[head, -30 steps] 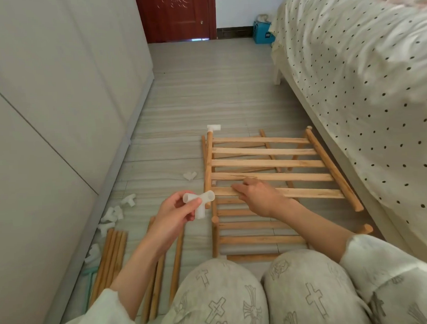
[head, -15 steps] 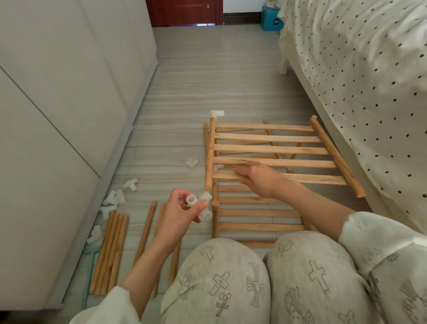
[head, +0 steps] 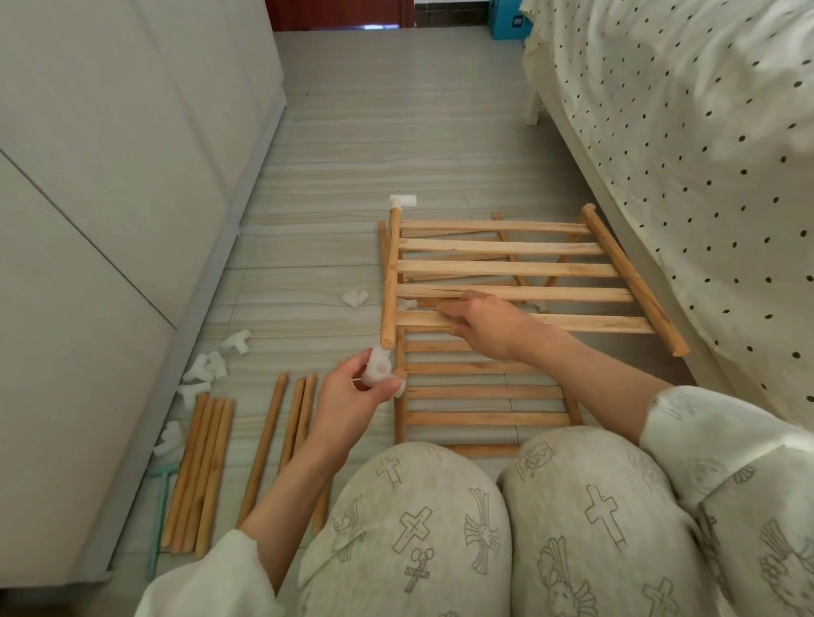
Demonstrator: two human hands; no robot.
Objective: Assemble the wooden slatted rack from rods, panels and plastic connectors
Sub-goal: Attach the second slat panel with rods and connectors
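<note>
Carried in from mid-air, the white plastic connector (head: 381, 371) now sits just below the near end of the panel's left side rod (head: 390, 281), where a second ago the left hand (head: 353, 399) held it well short of the wood. That hand pinches the connector between thumb and curled fingers, one open socket turned up toward the rod tip. The right hand (head: 483, 326) lies across the upper slatted panel (head: 511, 271), fingers curled over its nearest slat and gripping it, the panel's near edge raised above a second slatted panel (head: 483, 393) flat on the floor (head: 387, 122) beneath. A fitted connector (head: 402, 200) already caps the rod's far end. Spare rods (head: 202, 471) lie in a row to the left, with loose connectors (head: 212, 368) scattered along the wardrobe (head: 88, 205) base; a dotted bedspread (head: 691, 132) hangs at right. To seat the piece cleanly, the socket should probably be lined up square with the rod's axis before any push, the right hand bracing the panel so it cannot slide away; a slight twist while pressing would likely ease a tight fit. Whether the rod tip has entered the socket cannot be told from this angle
</note>
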